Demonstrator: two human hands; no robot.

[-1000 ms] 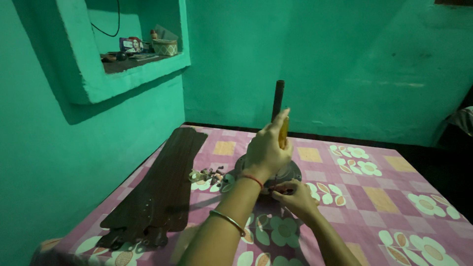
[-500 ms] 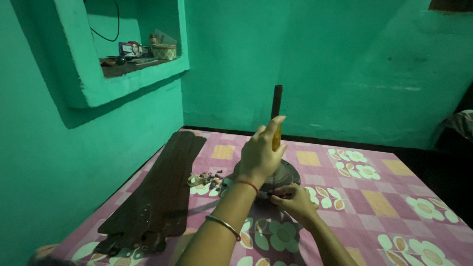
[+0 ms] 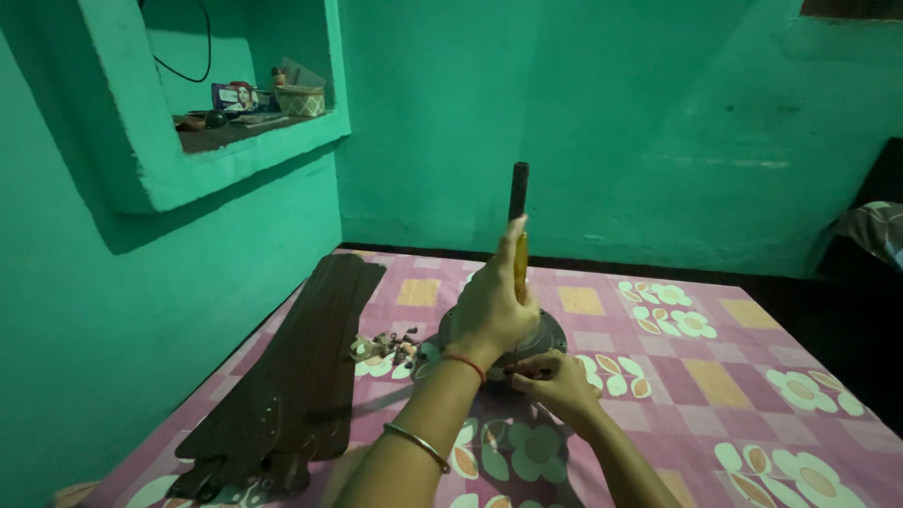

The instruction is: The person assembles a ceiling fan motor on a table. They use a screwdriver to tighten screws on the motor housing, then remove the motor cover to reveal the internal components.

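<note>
A yellow-handled screwdriver (image 3: 519, 268) was gripped upright in the left hand (image 3: 491, 315), the fist clenched round the handle so that the shaft pointed straight down at the rim of a round grey fan motor (image 3: 546, 331); the grip was probably chosen to bear down on a screw, though the tip itself was hidden behind the hand. The right hand (image 3: 555, 381) was rested at the near edge of the motor with its fingers pinched together over something small and dark, apparently to steady the work; what was pinched could not be made out. The motor lay flat on a pink checked sheet with flower prints (image 3: 715, 376), its one dark rod (image 3: 518, 191) standing upright behind the left hand. A stack of dark brown blades (image 3: 301, 376) was laid lengthwise at the left edge of the sheet, well apart from the motor; three seemed to be there, but the overlap left the count uncertain. A small heap of loose parts (image 3: 386, 346) was kept between blades and motor, too many and too small to be counted. One bangle was worn on the left wrist.
</note>
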